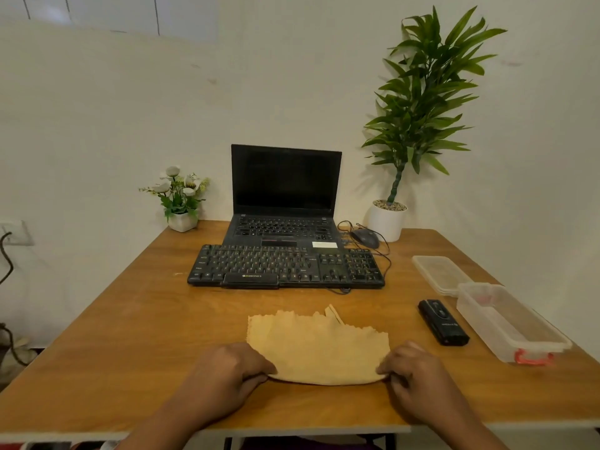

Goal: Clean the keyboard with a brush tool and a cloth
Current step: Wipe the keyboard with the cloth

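A pale yellow cloth (318, 347) lies folded on the wooden table (136, 336) near its front edge. My left hand (224, 375) pinches the cloth's near left corner and my right hand (414, 376) pinches its near right corner. Beyond the cloth, a black keyboard (285, 266) sits flat in front of an open laptop (282, 203). A black oblong tool (443, 321), perhaps the brush tool, lies to the right of the cloth, apart from both hands.
A clear plastic box (509, 323) with an orange clasp and its lid (438, 272) stand at the right edge. A wired mouse (365, 238) and a tall potted plant (388, 219) sit at the back right, a small flower pot (181, 219) at the back left.
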